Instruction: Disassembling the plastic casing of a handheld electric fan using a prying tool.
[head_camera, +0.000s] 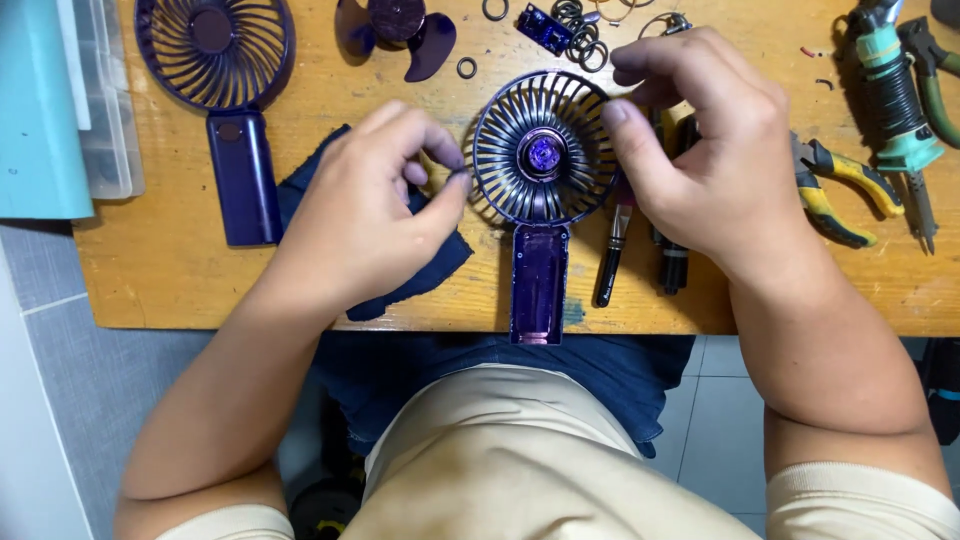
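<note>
two bare hands flank the open fan half (541, 190), the landmark for all places below. it lies flat near the front edge of the wooden bench (160, 270), round grille away from the person, handle toward the person, so its long axis runs straight front to back between the hands. motor hub (543, 153) sits at the grille centre. left hand (375, 215) is just left of the grille, thumb and forefinger pinched shut at the rim's left edge; whether a tiny part sits in the pinch cannot be told. right hand (705, 150) is on the right of the grille, thumb pressing the rim's right edge, fingers curled over the upper right, gripping the rim. both hands touch the grille; neither is clearly nearer. dark blue cloth (415, 265) lies left of the fan half, under the left hand. second fan half (225, 90) lies well to the left, parallel. loose fan blade (400, 30) is up and left. black rings (580, 35) lie just beyond the grille. black pen-like tool (612, 255) lies just right of the handle. yellow pliers (845, 190) and green-handled tool (895, 100) lie far right.
</note>
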